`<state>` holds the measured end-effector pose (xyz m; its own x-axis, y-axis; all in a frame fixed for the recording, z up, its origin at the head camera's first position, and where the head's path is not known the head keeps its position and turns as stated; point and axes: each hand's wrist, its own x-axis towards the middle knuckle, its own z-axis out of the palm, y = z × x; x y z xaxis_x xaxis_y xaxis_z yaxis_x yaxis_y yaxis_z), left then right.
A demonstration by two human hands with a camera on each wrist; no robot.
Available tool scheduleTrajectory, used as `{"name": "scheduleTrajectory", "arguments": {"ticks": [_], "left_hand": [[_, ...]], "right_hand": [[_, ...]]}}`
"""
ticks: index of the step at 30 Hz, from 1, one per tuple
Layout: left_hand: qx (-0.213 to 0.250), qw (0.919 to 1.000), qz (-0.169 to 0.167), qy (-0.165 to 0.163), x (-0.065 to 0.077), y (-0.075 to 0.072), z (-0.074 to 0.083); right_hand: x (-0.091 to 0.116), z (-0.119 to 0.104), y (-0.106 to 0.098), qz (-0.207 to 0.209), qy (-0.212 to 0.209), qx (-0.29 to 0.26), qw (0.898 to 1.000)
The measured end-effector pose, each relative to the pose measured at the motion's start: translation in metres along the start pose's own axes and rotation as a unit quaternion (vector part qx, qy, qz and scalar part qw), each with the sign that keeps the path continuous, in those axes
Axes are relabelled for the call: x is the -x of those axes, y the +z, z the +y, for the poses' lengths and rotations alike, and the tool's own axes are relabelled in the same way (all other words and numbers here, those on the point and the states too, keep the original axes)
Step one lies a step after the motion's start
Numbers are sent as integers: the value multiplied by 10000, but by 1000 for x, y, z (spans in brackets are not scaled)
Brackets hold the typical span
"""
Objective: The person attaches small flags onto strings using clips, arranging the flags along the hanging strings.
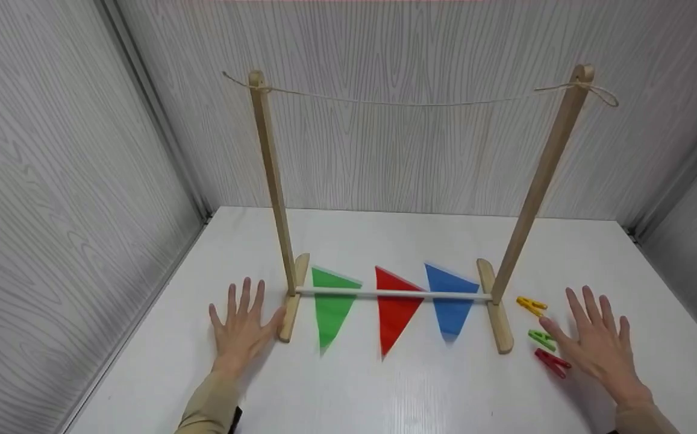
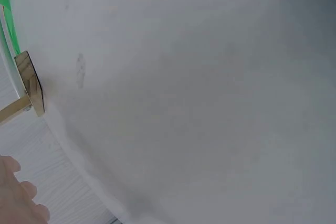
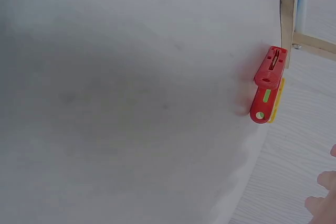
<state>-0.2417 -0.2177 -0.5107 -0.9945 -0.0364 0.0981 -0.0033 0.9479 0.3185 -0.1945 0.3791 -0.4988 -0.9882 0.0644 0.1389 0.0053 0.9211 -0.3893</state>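
Observation:
My left hand (image 1: 241,328) is spread with straight fingers beside the left foot (image 1: 289,319) of a wooden stand, its thumb close to that foot. My right hand (image 1: 598,343) is likewise spread, holding nothing. Just left of it lie a yellow clothespin (image 1: 531,305), a green clothespin (image 1: 542,339) and a red clothespin (image 1: 552,363). In the right wrist view the red clothespin (image 3: 270,85) partly hides the others. Green (image 1: 335,307), red (image 1: 396,310) and blue (image 1: 453,304) triangular flags lie on the table in a row, crossed by the stand's white rod (image 1: 393,293).
Two tall wooden posts (image 1: 273,181) (image 1: 544,181) rise from the feet. A thin string (image 1: 408,104) sags between their tops, with loose ends at both knots. The white table (image 1: 420,392) is enclosed by grey wood-grain panels (image 1: 384,157) at the back and sides.

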Motion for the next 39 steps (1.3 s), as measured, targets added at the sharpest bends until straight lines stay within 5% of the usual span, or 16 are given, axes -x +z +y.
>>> {"name": "scheduleTrajectory", "arguments": {"ticks": [19, 26, 39], "left_hand": [[176, 9997, -155, 76, 0, 3, 16], [155, 9995, -247, 149, 5, 7, 34], [301, 9968, 220, 706, 8, 20, 76]], "right_hand": [[-12, -18, 3, -471, 36, -48, 9989], [-15, -25, 3, -806, 55, -308, 9963], [-17, -39, 9, -871, -51, -653, 9940]]}}
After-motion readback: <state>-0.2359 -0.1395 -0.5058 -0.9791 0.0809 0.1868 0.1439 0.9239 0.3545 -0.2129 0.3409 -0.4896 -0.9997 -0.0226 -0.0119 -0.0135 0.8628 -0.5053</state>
